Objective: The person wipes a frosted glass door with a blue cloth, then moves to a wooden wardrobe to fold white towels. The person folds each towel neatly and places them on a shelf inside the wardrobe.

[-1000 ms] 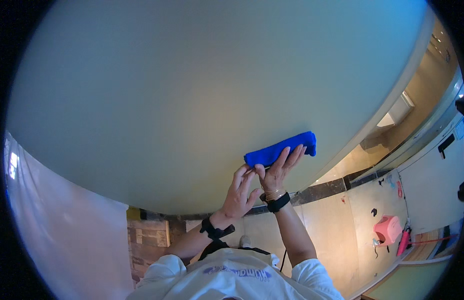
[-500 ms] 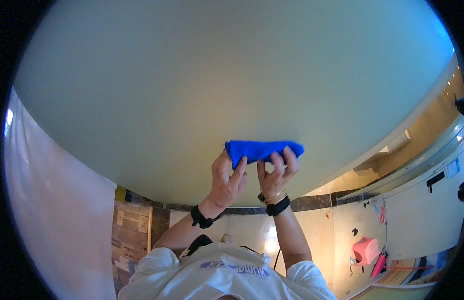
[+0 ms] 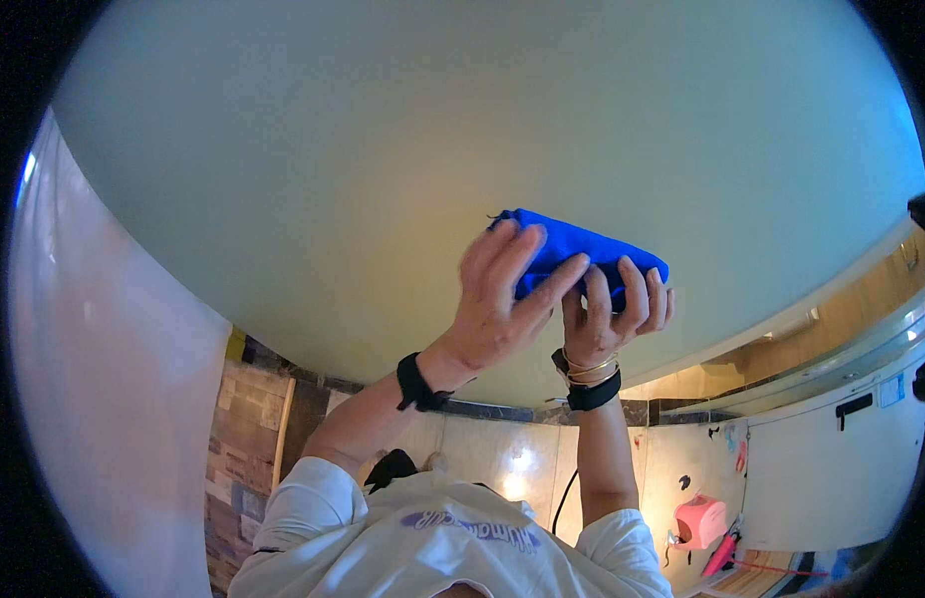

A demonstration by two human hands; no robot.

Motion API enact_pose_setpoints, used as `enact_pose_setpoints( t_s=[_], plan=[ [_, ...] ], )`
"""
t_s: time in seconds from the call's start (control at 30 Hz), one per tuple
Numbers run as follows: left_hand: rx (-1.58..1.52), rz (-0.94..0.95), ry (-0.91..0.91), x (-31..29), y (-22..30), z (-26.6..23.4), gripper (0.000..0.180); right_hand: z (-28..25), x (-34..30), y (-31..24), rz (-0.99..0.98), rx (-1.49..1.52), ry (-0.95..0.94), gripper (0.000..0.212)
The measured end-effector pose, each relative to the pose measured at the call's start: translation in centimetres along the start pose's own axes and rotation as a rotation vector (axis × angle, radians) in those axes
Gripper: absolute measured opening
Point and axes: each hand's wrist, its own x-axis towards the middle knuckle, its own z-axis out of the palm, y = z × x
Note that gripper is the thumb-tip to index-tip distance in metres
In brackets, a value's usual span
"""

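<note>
A folded blue cloth (image 3: 592,242) lies tilted against a broad, smooth, pale grey-green surface (image 3: 333,149), its left end higher than its right. My left hand (image 3: 497,294) rests on the cloth's left part, two fingers over its end and another finger or the thumb reaching along its lower edge. My right hand (image 3: 612,309) grips the right part with bent fingers. Both hands wear black wrist straps, and thin bangles circle the right wrist. The undersides of the fingers are hidden.
The surface ends in a curved near edge above a light tiled floor (image 3: 383,436). A pale curtain-like sheet (image 3: 114,349) hangs at the left. Wood-patterned panelling (image 3: 245,439) is at lower left. A pink container (image 3: 699,522) and a white door-like panel (image 3: 831,468) are at lower right.
Both hands have moved up and to the right with the cloth. The cloth has turned from nearly level to sloping down rightward. The left fingers now reach farther over it.
</note>
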Motion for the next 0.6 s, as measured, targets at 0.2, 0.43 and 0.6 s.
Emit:
enact_pose_setpoints(
  t_s=[0.2,0.43,0.6],
  plan=[
    [0.044,0.052,-0.105,-4.1,-2.5,0.3,0.043,0.2,-4.3,-0.6,-0.052,0.147,-0.191,0.019],
    [0.086,0.018,-0.363,-13.0,-4.8,-0.9,0.045,0.7,-15.3,-1.4,-0.17,0.17,-0.468,0.032],
    [0.211,0.037,-0.23,-6.9,-5.9,-2.8,0.047,1.8,-8.4,-2.9,-0.2,0.212,-0.378,0.036]
  ],
)
